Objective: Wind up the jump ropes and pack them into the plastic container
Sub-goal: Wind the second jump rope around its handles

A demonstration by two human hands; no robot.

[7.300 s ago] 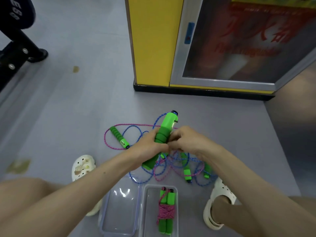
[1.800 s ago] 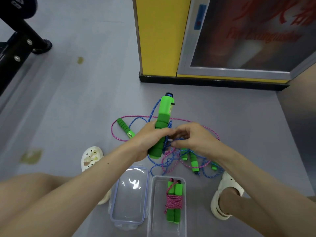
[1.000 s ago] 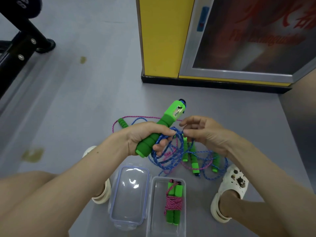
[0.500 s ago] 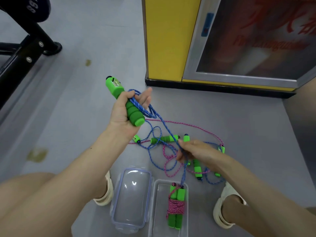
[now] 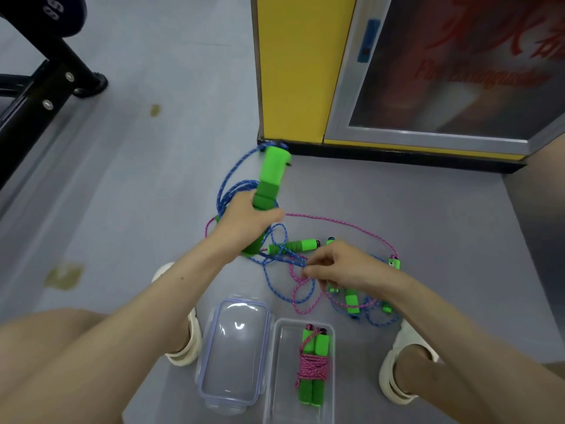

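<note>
Tension matters: left hand (image 5: 244, 218) grips the green handle (image 5: 270, 179), right hand (image 5: 342, 266) pinches blue rope (image 5: 284, 259) beyond the container (image 5: 282, 399); lay snug, even turns.

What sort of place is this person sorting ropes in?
Probably a gym: a black equipment frame with what looks like a weight plate stands at left, and jump ropes lie on the grey floor.

The left hand (image 5: 247, 220), mid-frame, curls its fingers round a green handle (image 5: 270, 175), its forearm reaching up from the lower left. The right hand (image 5: 342, 266), just below and right of it, pinches a blue rope (image 5: 284, 259) at its fingertips.
</note>
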